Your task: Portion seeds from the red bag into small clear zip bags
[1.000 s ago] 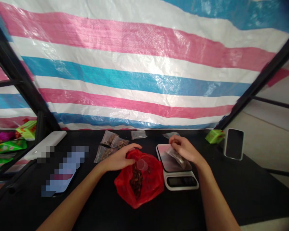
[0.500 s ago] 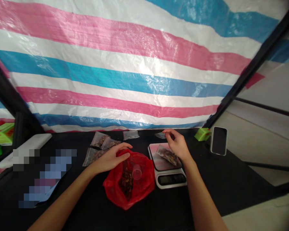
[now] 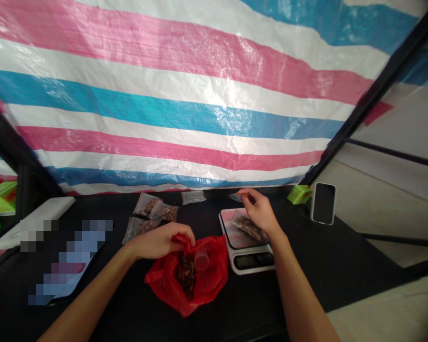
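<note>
Landmark: white scale (image 3: pixel 235 269) on the black table (image 3: pixel 328 261); display (image 3: pixel 252 260) not legible.
Step in hand (judged): filled packet (image 3: pixel 248 226) sits on the scale plate (image 3: pixel 234 238) while the left hand works at the bag rim.
Left hand (image 3: pixel 157 242): left of the scale; fingers pinching the gathered rim of the red bag (image 3: pixel 209 290).
Right hand (image 3: pixel 258 209): above the scale's far right part, thumb and forefinger drawn close together near a small clear packet (image 3: pixel 235 196) behind the scale. Cannot tell whether they pinch it.
Next move (judged): handling the red bag calls for keeping its mouth wide and upright, so loose pieces stay in; a steady reading calls for fingers off the plate.
Red bag: just left of the scale, mouth open; holds brown dried pieces (image 3: pixel 186 279) and a clear cup (image 3: pixel 201 260), which looks empty.
Packet on scale: clear, lying flat, brown pieces inside; right hand partly over it.
Three filled packets (image 3: pixel 165 212): farther left of and behind the scale, clustered, similar brown contents.
Flat clear packet (image 3: pixel 193 197): behind and left of the scale; no brown contents seen.
Right of scale: green box (image 3: pixel 299 194) beside a white-edged device (image 3: pixel 323 204).
</note>
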Tool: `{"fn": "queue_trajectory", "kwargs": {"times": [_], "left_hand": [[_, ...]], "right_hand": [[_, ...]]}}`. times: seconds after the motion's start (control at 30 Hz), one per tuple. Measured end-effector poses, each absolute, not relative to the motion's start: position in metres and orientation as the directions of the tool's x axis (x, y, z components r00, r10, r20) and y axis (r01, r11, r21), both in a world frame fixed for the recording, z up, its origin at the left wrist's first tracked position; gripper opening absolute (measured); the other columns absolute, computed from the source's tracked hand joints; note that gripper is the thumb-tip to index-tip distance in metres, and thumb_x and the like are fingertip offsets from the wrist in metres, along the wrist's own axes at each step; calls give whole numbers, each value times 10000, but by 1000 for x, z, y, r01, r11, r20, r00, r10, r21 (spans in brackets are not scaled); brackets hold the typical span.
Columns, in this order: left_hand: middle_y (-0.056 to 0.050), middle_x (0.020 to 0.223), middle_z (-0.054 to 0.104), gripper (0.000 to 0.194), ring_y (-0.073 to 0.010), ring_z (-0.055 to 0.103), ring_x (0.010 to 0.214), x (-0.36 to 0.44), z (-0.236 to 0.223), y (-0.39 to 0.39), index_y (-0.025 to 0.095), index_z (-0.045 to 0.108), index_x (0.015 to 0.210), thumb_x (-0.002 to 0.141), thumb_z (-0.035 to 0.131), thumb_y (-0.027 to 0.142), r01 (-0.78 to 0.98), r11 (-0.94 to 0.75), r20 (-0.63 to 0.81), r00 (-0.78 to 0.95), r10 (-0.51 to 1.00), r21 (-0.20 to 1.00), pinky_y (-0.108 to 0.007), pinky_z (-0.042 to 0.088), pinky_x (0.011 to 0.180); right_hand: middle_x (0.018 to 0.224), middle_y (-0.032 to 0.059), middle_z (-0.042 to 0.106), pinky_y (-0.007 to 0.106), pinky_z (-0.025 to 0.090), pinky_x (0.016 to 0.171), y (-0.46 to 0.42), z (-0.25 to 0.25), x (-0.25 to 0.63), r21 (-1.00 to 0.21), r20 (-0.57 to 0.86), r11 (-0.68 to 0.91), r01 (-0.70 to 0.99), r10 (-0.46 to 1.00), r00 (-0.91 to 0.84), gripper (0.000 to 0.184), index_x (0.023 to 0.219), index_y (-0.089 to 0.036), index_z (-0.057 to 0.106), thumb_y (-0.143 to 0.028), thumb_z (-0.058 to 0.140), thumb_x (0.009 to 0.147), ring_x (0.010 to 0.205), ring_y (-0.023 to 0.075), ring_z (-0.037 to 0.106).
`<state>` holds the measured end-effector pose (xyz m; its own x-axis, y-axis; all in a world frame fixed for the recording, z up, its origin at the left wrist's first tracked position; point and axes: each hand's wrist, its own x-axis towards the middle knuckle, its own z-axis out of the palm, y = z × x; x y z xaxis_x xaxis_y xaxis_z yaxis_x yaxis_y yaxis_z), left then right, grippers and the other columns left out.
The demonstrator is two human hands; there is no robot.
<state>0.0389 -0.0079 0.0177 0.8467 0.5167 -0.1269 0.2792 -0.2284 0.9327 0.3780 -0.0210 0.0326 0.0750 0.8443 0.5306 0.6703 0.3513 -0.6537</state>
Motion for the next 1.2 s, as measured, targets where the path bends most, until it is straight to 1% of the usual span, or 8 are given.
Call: {"fn": "queue_trajectory", "kwargs": {"times": [0.3,0.43,0.57,0.7,0.8,0.93,1.03,1.2], "left_hand": [[-43,1056,732,279,-211,690,990,39,28,-11,207,663,1142,869,610,189,256,-231,-64,786,614,939,-319,519,881],[-77,1158,713,334,-234,685,1065,39,27,-9,219,645,1217,889,661,278,260,-259,-18,737,676,930,-359,514,948],[-86,1146,691,273,-225,688,1020,41,25,-7,200,655,1157,916,650,327,212,-257,34,706,708,943,-342,532,893],[-62,1022,683,207,-197,667,935,44,21,-2,175,674,1042,925,639,342,133,-294,147,633,760,947,-306,520,833],[-42,927,672,189,-183,641,882,43,20,2,166,683,967,911,653,344,98,-341,239,535,810,935,-293,500,802],[-4,784,641,171,-155,611,730,40,20,8,167,684,920,875,677,332,86,-328,262,428,865,941,-274,470,701],[9,740,634,142,-146,600,685,38,18,11,166,684,889,850,689,303,69,-321,270,390,880,945,-268,457,674],[3,770,647,112,-141,592,692,38,12,14,163,690,867,819,690,265,55,-325,282,377,882,944,-264,448,671]], "right_hand": [[1039,68,763,327,521,809,-27,41,369,-654,473,350,671,881,2,248,1040,-202,740,-330,538,974,911,210,691],[1050,67,734,375,520,892,-50,42,372,-586,433,315,747,901,-41,317,1205,-226,694,-406,594,964,940,225,679],[1183,71,694,446,469,973,-86,35,378,-441,400,263,858,913,-75,459,1348,-288,619,-461,668,926,1100,284,628],[1284,81,660,480,429,1010,-104,31,381,-381,367,238,893,926,-90,552,1410,-312,567,-446,712,895,1196,314,572],[1234,71,679,492,425,1008,-100,26,382,-356,351,223,907,932,-91,551,1375,-319,597,-389,757,852,1167,317,585],[1156,66,686,472,475,992,-93,25,380,-470,357,257,844,930,-84,439,1338,-289,615,-329,687,907,1078,281,643],[1251,76,653,418,511,1010,-102,34,363,-601,374,364,711,915,-151,410,1356,-296,596,-300,634,947,1147,264,643],[1397,55,599,411,489,1096,-127,52,304,-620,288,446,645,894,-343,496,1443,-372,533,-234,604,971,1286,261,575]]}}
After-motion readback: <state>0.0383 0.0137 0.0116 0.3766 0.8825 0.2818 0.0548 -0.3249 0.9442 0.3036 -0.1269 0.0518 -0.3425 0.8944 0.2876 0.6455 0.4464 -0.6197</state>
